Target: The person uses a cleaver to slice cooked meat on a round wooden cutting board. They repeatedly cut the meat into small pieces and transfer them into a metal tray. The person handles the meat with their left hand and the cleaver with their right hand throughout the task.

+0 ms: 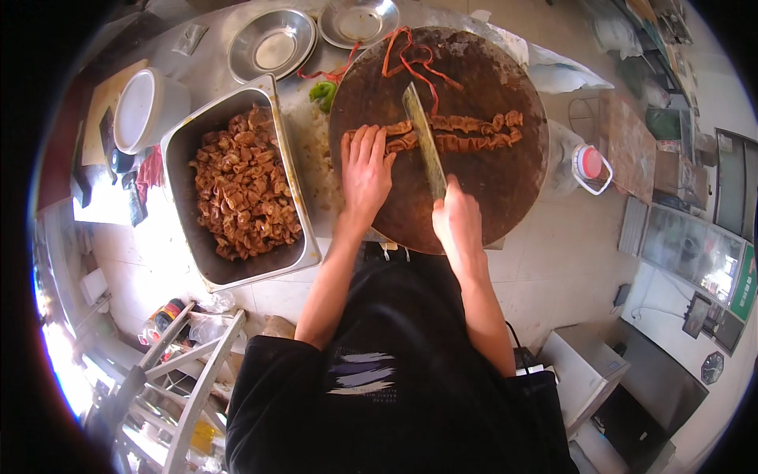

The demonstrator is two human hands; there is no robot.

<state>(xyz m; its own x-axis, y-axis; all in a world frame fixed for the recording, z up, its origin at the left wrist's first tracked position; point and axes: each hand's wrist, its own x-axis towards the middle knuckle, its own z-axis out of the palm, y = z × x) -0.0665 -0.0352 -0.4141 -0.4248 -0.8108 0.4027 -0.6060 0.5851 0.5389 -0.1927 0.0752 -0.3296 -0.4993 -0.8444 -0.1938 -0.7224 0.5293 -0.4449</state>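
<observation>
A thick round wooden chopping block [497, 189] carries two long strips of brown cooked intestine [474, 143], lying side by side from left to right. My right hand [458, 217] is closed round the handle of a cleaver [425, 138], whose blade stands across the strips near their middle. Over the strips' left ends lies my left hand [367, 167], its fingers curled down and pressing on them. Some of the meat under that palm is hidden. Left of the block, a deep steel pan [282, 158] holds a heap of cut brown pieces [245, 189].
Red string [407, 59] lies loose on the block's far part. Two steel bowls [272, 47] [359, 20] stand behind, and a green pepper [322, 95] beside the block. A white lidded tub [140, 112] is left of the pan; a plastic jug [586, 162] stands to the right.
</observation>
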